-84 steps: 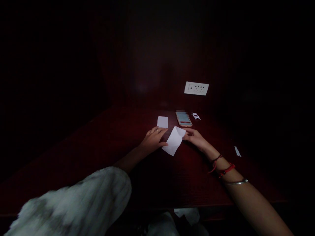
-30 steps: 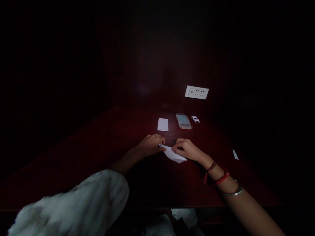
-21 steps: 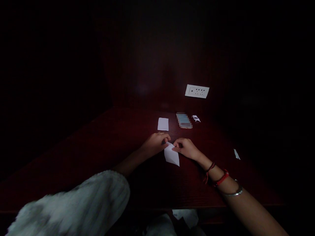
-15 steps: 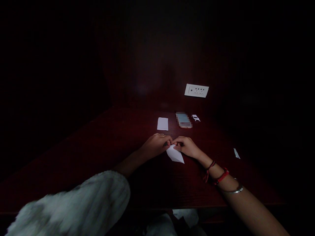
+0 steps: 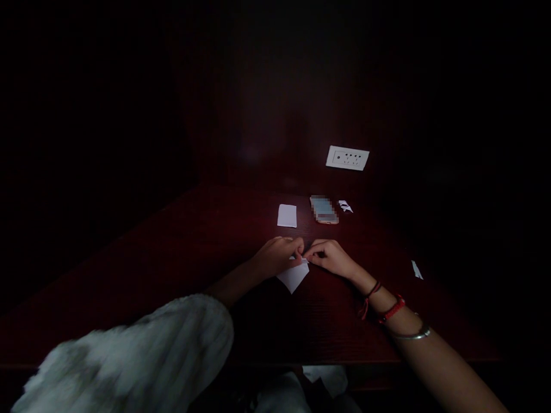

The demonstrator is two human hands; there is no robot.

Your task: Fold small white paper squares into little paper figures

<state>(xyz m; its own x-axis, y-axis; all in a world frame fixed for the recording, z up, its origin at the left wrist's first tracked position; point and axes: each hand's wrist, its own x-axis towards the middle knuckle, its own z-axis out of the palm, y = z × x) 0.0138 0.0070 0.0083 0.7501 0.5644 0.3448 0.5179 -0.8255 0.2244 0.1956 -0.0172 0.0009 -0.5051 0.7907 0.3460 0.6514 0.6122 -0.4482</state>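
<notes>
A small piece of white paper (image 5: 293,278) lies low over the dark red table, a pointed corner toward me. My left hand (image 5: 279,255) pinches its upper edge, fingers curled and partly covering the sheet. From the other side my right hand (image 5: 329,256) holds the paper's upper right end between thumb and fingertips. Both hands' fingertips almost meet there, where a narrow strip of the paper looks folded. How the far edge lies is hidden behind the fingers.
Beyond my hands lie a white paper rectangle (image 5: 287,215), a phone (image 5: 324,210) with a blurred screen, and torn paper scraps (image 5: 345,206). A thin paper strip (image 5: 416,270) rests at the right of the table (image 5: 172,246). The back wall carries a white socket panel (image 5: 347,158).
The paper has turned, its free corner swinging from lower right to point toward me. My right fingers have shifted to its right end. The view has moved slightly.
</notes>
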